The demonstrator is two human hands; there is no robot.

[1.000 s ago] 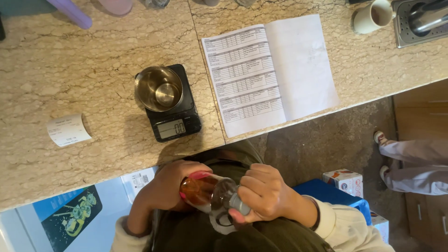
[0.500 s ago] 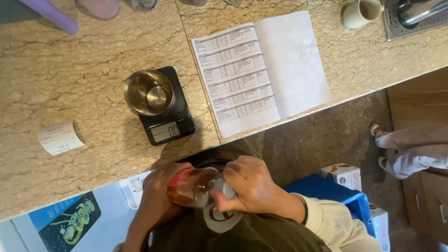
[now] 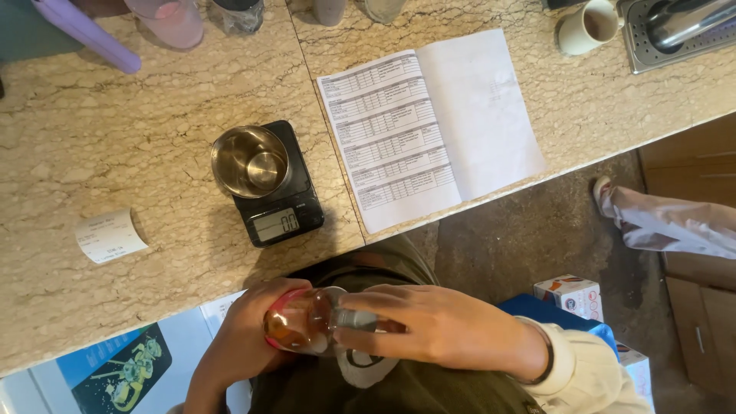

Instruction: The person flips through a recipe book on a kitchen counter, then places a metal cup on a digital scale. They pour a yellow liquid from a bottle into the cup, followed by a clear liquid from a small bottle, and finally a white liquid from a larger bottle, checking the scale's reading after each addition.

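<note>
My left hand (image 3: 244, 337) grips the body of a clear jar (image 3: 300, 326) with amber-brown contents, held sideways against my body below the counter edge. My right hand (image 3: 429, 326) wraps over the jar's lid end, fingers closed around it. On the marble counter (image 3: 115, 153) above my hands stands a black digital scale (image 3: 277, 211) with an empty steel cup (image 3: 250, 161) on its platform.
An open booklet (image 3: 429, 126) with printed tables lies right of the scale. A paper receipt (image 3: 110, 234) lies at the left. A cream mug (image 3: 586, 27) and a steel tray (image 3: 675, 27) sit at the back right. Another person's leg (image 3: 667, 222) is on the floor, near cartons (image 3: 575, 295).
The view has shifted slightly; both hands stay on the jar, the right hand turning a little on the lid end. The scale and cup have not moved.
</note>
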